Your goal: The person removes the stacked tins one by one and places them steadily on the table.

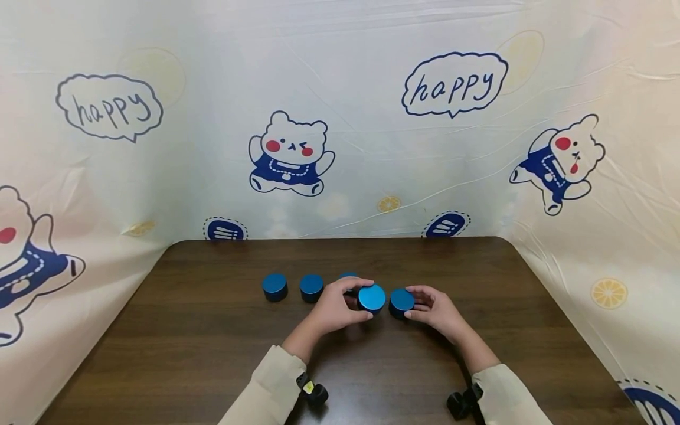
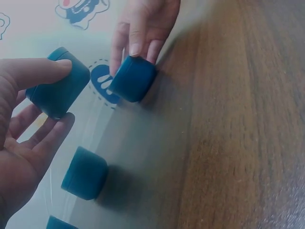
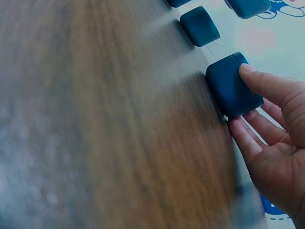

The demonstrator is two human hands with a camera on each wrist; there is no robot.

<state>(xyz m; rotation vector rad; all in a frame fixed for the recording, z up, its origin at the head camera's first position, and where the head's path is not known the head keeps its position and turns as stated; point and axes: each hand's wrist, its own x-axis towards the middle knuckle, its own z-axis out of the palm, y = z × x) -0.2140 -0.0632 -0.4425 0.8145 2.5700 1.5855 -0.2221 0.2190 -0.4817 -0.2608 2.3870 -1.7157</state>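
A person's two hands work over a dark wooden table (image 1: 212, 354), seen from above and in front. The left hand (image 1: 334, 308) holds a round blue puck (image 1: 371, 297) lifted off the wood and tipped so its flat face shows, with the thumb curled over the top and the fingers underneath. The left wrist view confirms this pinch, the puck sitting between thumb and fingertips. Just beside it, on the right hand's side, a second blue puck (image 1: 401, 302) stands flat on the table. The right hand (image 1: 437, 309) grips it, thumb on its top edge and fingers curled against its side; the right wrist view shows the same hold. Behind the left hand a third puck (image 1: 347, 275) peeks out, mostly hidden by the fingers. Further out past the left hand stand two more blue pucks in a row, one (image 1: 311, 287) nearer the hand and one (image 1: 274, 287) beyond it, both flat on the wood and apart from each other. Both arms wear cream sleeves (image 1: 271, 383). A pale curtain (image 1: 372, 118) printed with cartoon bears and the word "happy" rises behind the table.
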